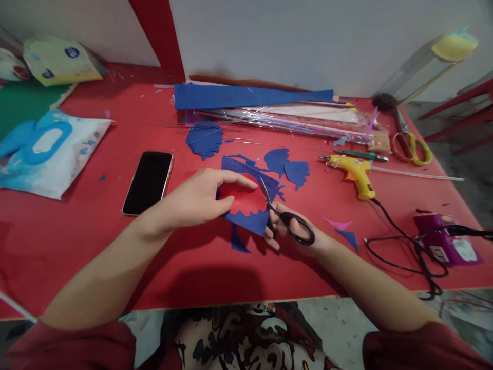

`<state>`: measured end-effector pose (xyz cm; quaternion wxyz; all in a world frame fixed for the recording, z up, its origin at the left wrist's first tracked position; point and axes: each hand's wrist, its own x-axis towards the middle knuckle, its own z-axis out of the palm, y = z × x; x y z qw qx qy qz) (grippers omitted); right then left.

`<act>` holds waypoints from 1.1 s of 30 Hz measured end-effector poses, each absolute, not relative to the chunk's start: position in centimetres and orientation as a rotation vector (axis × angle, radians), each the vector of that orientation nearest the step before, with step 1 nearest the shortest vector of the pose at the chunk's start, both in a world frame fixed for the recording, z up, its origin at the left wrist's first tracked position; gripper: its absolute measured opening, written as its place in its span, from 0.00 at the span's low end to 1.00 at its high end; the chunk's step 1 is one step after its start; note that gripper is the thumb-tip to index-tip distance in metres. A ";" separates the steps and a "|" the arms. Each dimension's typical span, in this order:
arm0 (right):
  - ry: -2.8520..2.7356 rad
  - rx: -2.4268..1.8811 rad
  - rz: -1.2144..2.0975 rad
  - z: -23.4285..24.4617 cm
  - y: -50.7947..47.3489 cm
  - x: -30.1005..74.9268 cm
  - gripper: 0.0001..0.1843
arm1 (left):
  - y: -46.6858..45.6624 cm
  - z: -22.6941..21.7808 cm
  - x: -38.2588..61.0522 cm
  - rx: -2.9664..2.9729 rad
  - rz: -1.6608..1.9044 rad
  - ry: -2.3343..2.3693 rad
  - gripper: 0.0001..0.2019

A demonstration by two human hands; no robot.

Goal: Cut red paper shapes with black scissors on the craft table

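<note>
My left hand (200,198) pinches a sheet of blue paper (248,218) with a scalloped opening, held just above the red table (115,246). My right hand (292,234) has its fingers through the black handles of a pair of scissors (287,218). The blades point up and away into the paper's cut edge. Red shows through the opening in the sheet. Blue cut-out shapes (287,165) lie just beyond the paper, and a rounded blue piece (205,139) lies further left.
A black phone (148,181) lies left of my hands. A yellow glue gun (354,172) with its black cord, a purple power strip (447,244), yellow-handled scissors (412,146), long blue paper (250,95), plastic-wrapped sheets (292,121) and wipe packs (46,149) surround the work area.
</note>
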<state>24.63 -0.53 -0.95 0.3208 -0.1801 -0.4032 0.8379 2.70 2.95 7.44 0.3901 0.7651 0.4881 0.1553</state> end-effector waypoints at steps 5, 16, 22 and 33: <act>-1.068 -0.478 2.164 -1.1 -0.5 24.7 0.19 | 2.9 7.6 2.7 1.953 0.416 1.240 0.22; -1.096 -0.474 2.171 -0.7 -0.5 24.6 0.18 | 2.8 7.6 3.0 1.932 0.429 1.261 0.22; -1.082 -0.503 2.146 -0.9 -0.7 24.5 0.19 | 2.8 7.5 3.0 1.928 0.429 1.255 0.22; -1.105 -0.494 2.131 -0.9 -0.5 24.5 0.19 | 2.7 7.1 3.2 1.899 0.449 1.256 0.23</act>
